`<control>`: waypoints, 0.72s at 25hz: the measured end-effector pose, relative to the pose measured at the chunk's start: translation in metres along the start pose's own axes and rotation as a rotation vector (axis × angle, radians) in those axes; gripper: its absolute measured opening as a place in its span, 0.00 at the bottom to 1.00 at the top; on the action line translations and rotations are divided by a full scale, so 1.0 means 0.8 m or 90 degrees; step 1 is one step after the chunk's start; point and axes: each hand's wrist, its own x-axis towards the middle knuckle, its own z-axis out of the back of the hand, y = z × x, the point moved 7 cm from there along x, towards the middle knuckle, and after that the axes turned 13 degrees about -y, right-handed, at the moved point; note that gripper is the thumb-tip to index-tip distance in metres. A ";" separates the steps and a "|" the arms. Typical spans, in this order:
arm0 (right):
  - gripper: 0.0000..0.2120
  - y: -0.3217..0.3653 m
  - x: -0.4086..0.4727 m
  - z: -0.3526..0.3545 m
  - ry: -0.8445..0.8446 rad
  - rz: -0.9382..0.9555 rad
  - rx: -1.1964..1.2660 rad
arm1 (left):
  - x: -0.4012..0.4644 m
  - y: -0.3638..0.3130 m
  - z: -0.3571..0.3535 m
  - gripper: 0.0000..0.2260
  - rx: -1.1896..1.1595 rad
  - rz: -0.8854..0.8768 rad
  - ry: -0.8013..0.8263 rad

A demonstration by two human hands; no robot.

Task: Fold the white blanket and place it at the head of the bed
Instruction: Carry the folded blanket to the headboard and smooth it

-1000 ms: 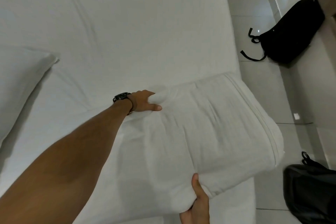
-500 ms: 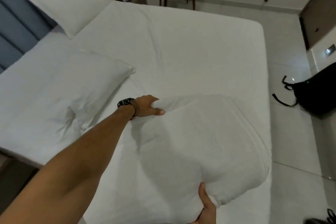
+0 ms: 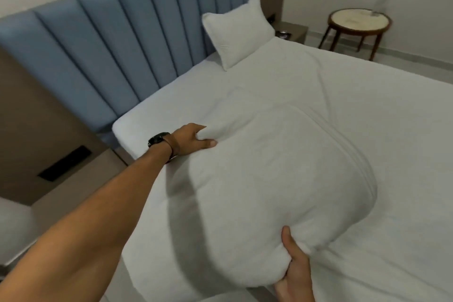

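Observation:
The white blanket (image 3: 264,179) is folded into a thick bundle and lifted above the near edge of the bed (image 3: 367,110). My left hand (image 3: 193,140), with a black watch on the wrist, grips the bundle's far left corner. My right hand (image 3: 294,270) grips its near bottom corner from below, thumb on top. The blue padded headboard (image 3: 117,39) stands behind and to the left of the bundle. A faint rectangular shape shows under the bundle on the sheet; what it is I cannot tell.
A white pillow (image 3: 236,32) leans against the headboard at its far end. A round wooden side table (image 3: 359,23) stands beyond the bed's far corner. A brown nightstand (image 3: 63,179) sits at the near left beside the bed.
The view has swung left toward the headboard. Both hands have carried the folded blanket toward the head of the bed. The near pillow and the black bag have dropped out of sight.

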 end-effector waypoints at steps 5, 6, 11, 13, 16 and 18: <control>0.40 -0.117 0.006 -0.152 0.025 0.021 -0.129 | -0.020 0.157 0.177 0.08 0.008 0.032 -0.130; 0.36 -0.130 0.005 -0.185 0.057 0.022 -0.136 | -0.019 0.178 0.203 0.09 0.007 0.040 -0.143; 0.22 -0.177 0.059 -0.334 0.121 0.026 -0.187 | 0.029 0.265 0.316 0.19 0.023 0.072 -0.200; 0.29 -0.189 0.088 -0.392 0.126 0.039 -0.213 | 0.063 0.294 0.353 0.17 0.026 0.085 -0.225; 0.29 -0.195 0.124 -0.459 0.108 0.046 -0.208 | 0.124 0.327 0.385 0.13 0.011 0.084 -0.231; 0.27 -0.197 0.148 -0.505 0.105 0.051 -0.214 | 0.169 0.356 0.400 0.04 -0.007 0.090 -0.245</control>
